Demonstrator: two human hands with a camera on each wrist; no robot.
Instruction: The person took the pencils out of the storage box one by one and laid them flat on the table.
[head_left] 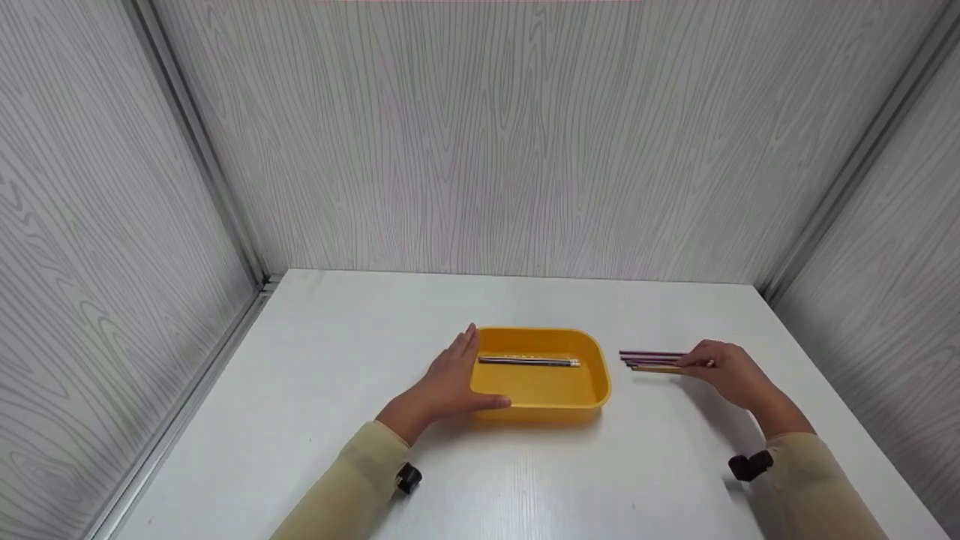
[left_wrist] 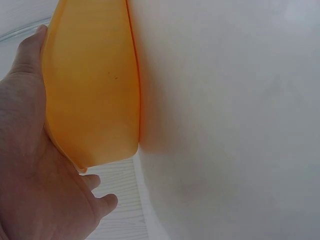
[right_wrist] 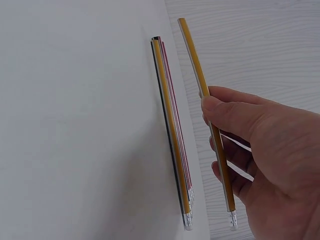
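Note:
A yellow plastic tray stands mid-table with a dark pencil lying inside it. My left hand rests on its left end, thumb over the near rim and straight fingers along the side; the left wrist view shows the palm against the tray's wall. To the right of the tray, my right hand pinches a yellow pencil between thumb and fingers, its eraser end pointing down in the right wrist view. Beside it lies a small bunch of pencils, yellow, dark and reddish, with silvery eraser ends.
The white table is bounded by a grey wood-grain back panel and side panels. Black wrist devices sit at both sleeves.

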